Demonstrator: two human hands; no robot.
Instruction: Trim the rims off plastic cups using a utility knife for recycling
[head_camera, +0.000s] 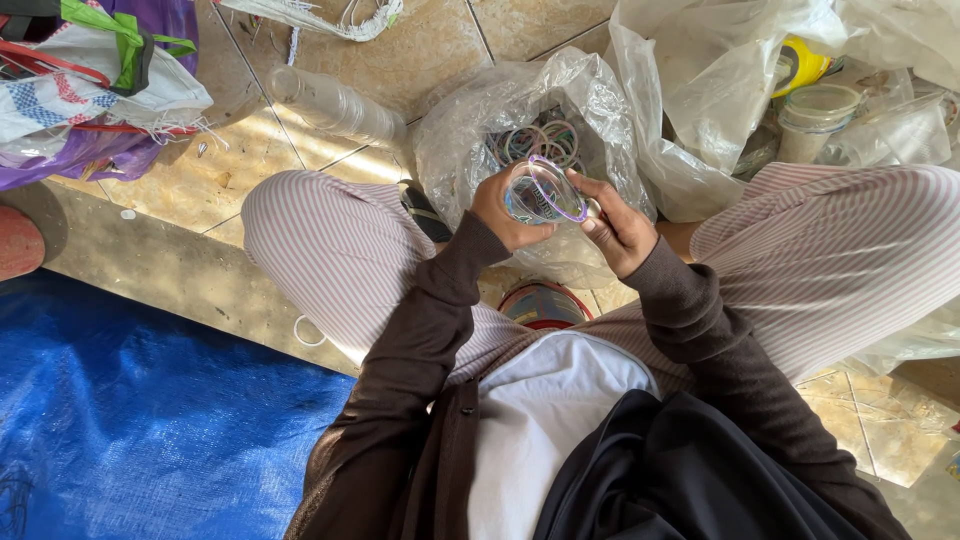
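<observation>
**Two hands holding a clear cup with a purple ring at its rim**

Left to right: a blue tarpaulin (140, 420) covers the floor at lower left; above it lies a woven sack (90, 95) in white, red and green over purple fabric. A stack of clear plastic cups (335, 105) lies on its side on the tiled floor (420, 50), long axis running from upper left to lower right. At centre, the left hand (505, 210) has its fingers closed around a clear cup (540, 192), whose mouth tilts up toward the camera; a purple ring (552, 185) sits at its rim. The right hand (620, 230) grips the same cup from the opposite side, fingers curled, so the cup lies between both hands, equally near each. Directly behind, a clear plastic bag (590, 100) holds more coloured rings (535, 140). Farther right, a second clear bag (720, 80) partly hides a yellow container (800, 65) and a lidded clear jar (815, 115).
</observation>
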